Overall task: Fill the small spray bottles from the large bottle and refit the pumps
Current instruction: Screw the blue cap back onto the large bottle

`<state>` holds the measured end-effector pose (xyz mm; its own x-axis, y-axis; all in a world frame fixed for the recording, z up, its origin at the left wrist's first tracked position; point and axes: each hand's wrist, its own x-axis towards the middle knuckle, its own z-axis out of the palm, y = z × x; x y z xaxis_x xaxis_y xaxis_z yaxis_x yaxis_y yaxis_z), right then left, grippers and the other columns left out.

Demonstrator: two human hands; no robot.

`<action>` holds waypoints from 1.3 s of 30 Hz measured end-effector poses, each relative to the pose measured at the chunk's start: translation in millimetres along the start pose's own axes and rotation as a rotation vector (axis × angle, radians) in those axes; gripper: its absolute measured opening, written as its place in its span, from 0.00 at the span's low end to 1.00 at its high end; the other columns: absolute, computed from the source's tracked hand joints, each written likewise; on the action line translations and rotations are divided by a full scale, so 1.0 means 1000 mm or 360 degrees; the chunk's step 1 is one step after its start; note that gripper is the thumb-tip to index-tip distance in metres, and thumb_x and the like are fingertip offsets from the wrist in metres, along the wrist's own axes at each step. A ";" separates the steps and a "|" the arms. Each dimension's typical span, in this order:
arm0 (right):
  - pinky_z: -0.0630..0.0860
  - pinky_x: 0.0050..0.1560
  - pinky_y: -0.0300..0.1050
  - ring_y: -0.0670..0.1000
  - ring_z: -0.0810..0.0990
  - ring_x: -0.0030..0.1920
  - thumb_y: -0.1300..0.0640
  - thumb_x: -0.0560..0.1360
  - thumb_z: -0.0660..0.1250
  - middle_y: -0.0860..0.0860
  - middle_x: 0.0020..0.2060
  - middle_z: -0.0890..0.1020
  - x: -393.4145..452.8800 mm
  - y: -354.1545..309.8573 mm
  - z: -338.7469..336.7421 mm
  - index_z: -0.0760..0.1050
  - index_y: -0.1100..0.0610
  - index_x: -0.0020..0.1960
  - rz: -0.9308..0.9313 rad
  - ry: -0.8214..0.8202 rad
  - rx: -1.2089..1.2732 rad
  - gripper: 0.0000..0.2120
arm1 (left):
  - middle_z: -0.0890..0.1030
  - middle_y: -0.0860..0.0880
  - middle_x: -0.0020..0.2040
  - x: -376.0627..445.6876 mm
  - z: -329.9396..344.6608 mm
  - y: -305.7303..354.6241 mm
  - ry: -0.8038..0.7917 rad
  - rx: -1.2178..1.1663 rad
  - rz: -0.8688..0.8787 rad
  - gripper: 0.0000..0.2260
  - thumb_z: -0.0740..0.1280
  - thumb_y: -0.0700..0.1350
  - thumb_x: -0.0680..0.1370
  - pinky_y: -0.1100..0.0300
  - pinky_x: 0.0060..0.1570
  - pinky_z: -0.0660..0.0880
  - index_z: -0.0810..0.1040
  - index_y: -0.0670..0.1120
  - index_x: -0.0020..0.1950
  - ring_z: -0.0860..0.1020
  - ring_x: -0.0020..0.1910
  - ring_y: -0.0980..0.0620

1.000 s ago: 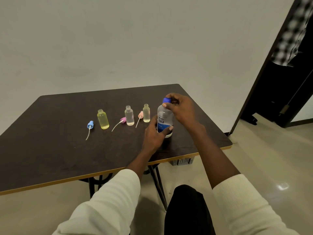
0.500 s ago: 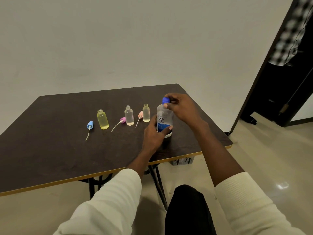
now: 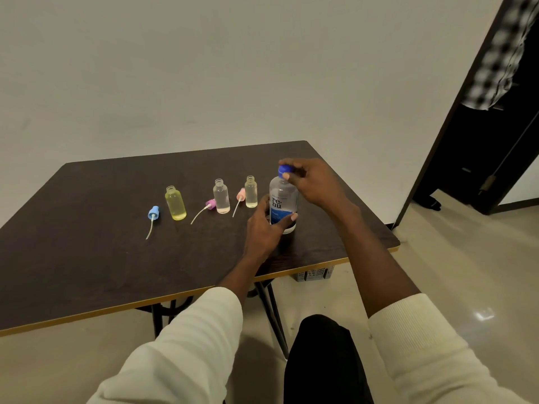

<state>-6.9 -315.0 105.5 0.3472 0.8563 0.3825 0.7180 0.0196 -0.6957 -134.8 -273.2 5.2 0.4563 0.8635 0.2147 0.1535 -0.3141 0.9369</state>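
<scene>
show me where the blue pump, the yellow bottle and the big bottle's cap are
blue pump (image 3: 153, 212): head view, on its blue head, lying on the table.
yellow bottle (image 3: 175, 205): head view, middle of its body.
big bottle's cap (image 3: 283, 170): head view, blue top showing beside the right hand's fingers.

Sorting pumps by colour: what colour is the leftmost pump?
Light blue pump, clearest in the head view.

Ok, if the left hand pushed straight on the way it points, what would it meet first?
It already grips the large bottle, so the left hand would just push that over, towards the table's far edge.
</scene>
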 end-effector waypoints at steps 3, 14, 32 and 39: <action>0.76 0.50 0.37 0.48 0.81 0.50 0.54 0.72 0.74 0.50 0.50 0.84 -0.002 0.002 0.006 0.80 0.56 0.56 0.0054 0.0156 0.0103 0.14 | 0.74 0.47 0.72 -0.001 -0.001 0.001 0.0000 0.0013 0.0003 0.34 0.75 0.52 0.74 0.61 0.61 0.70 0.64 0.48 0.76 0.73 0.69 0.48; 0.68 0.46 0.25 0.46 0.79 0.56 0.54 0.77 0.67 0.49 0.59 0.81 -0.001 0.002 -0.001 0.77 0.54 0.64 0.0048 0.0014 0.0025 0.16 | 0.74 0.47 0.72 0.000 0.000 0.001 0.0012 0.0003 -0.0037 0.33 0.75 0.52 0.74 0.50 0.66 0.73 0.65 0.48 0.76 0.73 0.70 0.47; 0.78 0.51 0.39 0.47 0.81 0.51 0.53 0.73 0.73 0.49 0.52 0.82 0.006 0.007 0.006 0.79 0.54 0.56 0.0041 0.0074 0.0104 0.13 | 0.75 0.48 0.70 -0.002 -0.002 0.004 0.0031 -0.0006 0.0003 0.32 0.76 0.51 0.74 0.74 0.50 0.69 0.67 0.48 0.74 0.74 0.67 0.51; 0.74 0.44 0.34 0.45 0.79 0.47 0.47 0.69 0.76 0.48 0.50 0.80 0.003 0.006 0.008 0.73 0.56 0.55 0.0094 0.0160 0.0123 0.21 | 0.73 0.47 0.72 -0.001 -0.001 0.003 0.0025 -0.0006 -0.0012 0.34 0.75 0.51 0.74 0.60 0.61 0.70 0.65 0.48 0.76 0.73 0.70 0.48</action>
<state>-6.8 -308.1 97.4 0.4490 0.8011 0.3957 0.6473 0.0136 -0.7621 -135.6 -274.6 7.8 0.4411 0.8721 0.2118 0.1536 -0.3058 0.9396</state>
